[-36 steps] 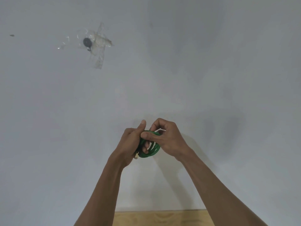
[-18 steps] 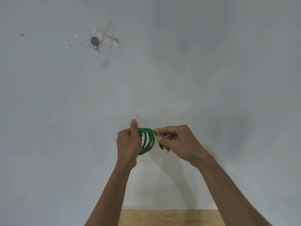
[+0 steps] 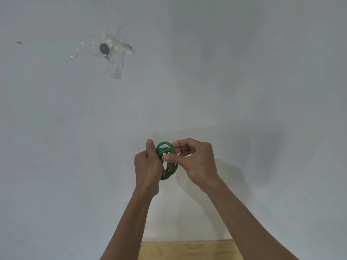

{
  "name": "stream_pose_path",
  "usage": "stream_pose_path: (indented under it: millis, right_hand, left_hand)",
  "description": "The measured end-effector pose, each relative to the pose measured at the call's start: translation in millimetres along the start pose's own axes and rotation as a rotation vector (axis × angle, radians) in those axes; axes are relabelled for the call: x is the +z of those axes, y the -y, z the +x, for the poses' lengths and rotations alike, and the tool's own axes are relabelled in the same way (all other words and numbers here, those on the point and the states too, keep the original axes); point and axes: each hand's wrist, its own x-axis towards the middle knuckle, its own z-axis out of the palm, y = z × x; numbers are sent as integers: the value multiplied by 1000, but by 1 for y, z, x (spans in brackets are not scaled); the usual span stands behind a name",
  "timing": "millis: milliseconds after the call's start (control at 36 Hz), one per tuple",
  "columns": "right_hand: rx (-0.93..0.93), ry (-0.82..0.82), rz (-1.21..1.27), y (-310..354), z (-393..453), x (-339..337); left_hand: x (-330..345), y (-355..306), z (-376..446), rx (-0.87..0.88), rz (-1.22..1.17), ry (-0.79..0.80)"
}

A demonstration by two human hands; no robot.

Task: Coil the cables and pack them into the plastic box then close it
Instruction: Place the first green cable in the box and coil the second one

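A green cable (image 3: 165,147) is wound into a small coil of several loops, held up in front of a pale wall. My left hand (image 3: 148,166) grips the coil's left side, thumb pointing up. My right hand (image 3: 195,162) pinches the coil's right side between thumb and forefinger, its other fingers curled behind the loops. The cable's ends are hidden by my fingers. No plastic box is in view.
A pale grey wall fills the view. A dark round object (image 3: 103,48) is stuck to it under clear tape at the upper left. A strip of light wooden surface (image 3: 185,250) shows at the bottom edge between my forearms.
My right hand has come back in against the coil and pinches its loops. The coil has turned to show its loops more face-on. The left hand has kept its grip.
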Motion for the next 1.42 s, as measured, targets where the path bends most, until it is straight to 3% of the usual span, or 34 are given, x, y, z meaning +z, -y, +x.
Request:
stream_pose_path:
  millis: [139, 306, 500, 611, 889, 1028, 1250, 1417]
  right_hand:
    - [-40, -30, 50, -7, 4, 7]
    - [-37, -33, -116, -19, 6, 10]
    - [286, 262, 256, -15, 8, 4]
    - [307, 289, 238, -17, 7, 4]
    - [449, 533, 418, -28, 10, -7]
    - [603, 496, 639, -40, 11, -14]
    - [474, 632, 570, -50, 9, -22]
    - [335, 637, 451, -48, 10, -27]
  left_hand:
    - [-1, -4, -3, -35, -49, 32]
    - [-4, -7, -6, -158, -146, 89]
    - [-8, -10, -8, -184, -198, 153]
    - [-10, -11, -12, -189, -212, 211]
    - [-11, -10, -14, -218, -343, 327]
    - [-11, -14, -11, -256, -439, 342]
    - [-9, -16, -12, -275, -478, 389]
    - [-12, -19, -9, -284, -507, 447]
